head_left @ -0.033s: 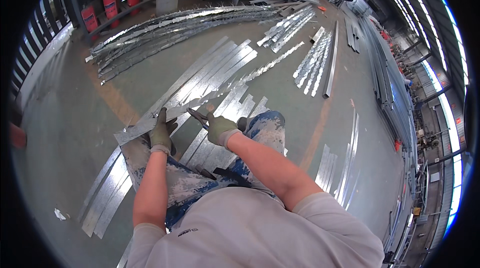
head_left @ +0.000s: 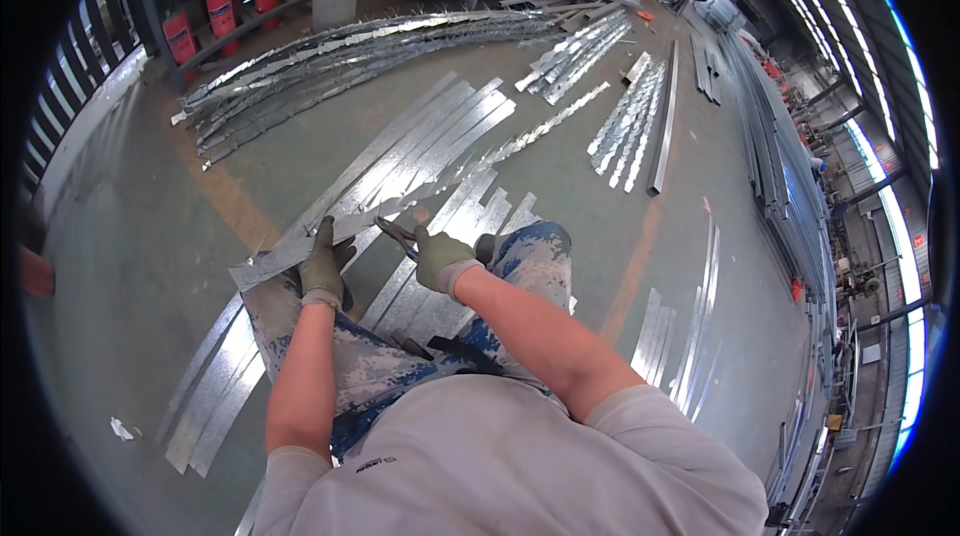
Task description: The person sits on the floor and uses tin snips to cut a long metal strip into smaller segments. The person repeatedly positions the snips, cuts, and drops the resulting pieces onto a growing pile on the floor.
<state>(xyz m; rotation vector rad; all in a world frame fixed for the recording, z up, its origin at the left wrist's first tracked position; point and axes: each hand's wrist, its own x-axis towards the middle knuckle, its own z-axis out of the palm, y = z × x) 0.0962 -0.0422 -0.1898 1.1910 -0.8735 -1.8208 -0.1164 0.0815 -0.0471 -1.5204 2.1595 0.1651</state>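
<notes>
My left hand point(head_left: 322, 264), in a green work glove, is closed on a long, thin metal strip point(head_left: 272, 263) near its lower left end, over my left thigh. The strip runs up to the right, and its far part point(head_left: 545, 128) has a jagged, bent edge. My right hand point(head_left: 441, 258), gloved the same way, grips the handles of dark-jawed pliers point(head_left: 397, 233). Their tip points left towards the strip, close to its edge; I cannot tell whether they touch. Flat galvanized strips point(head_left: 415, 151) lie on the floor beneath and beyond my hands.
More flat strips point(head_left: 215, 406) lie left of my leg. Jagged strips are piled point(head_left: 330, 61) at the far left, with smaller bundles point(head_left: 630, 126) to the right. Red fire extinguishers point(head_left: 220, 8) stand at the back left. Long metal profiles point(head_left: 770, 156) are stacked along the right.
</notes>
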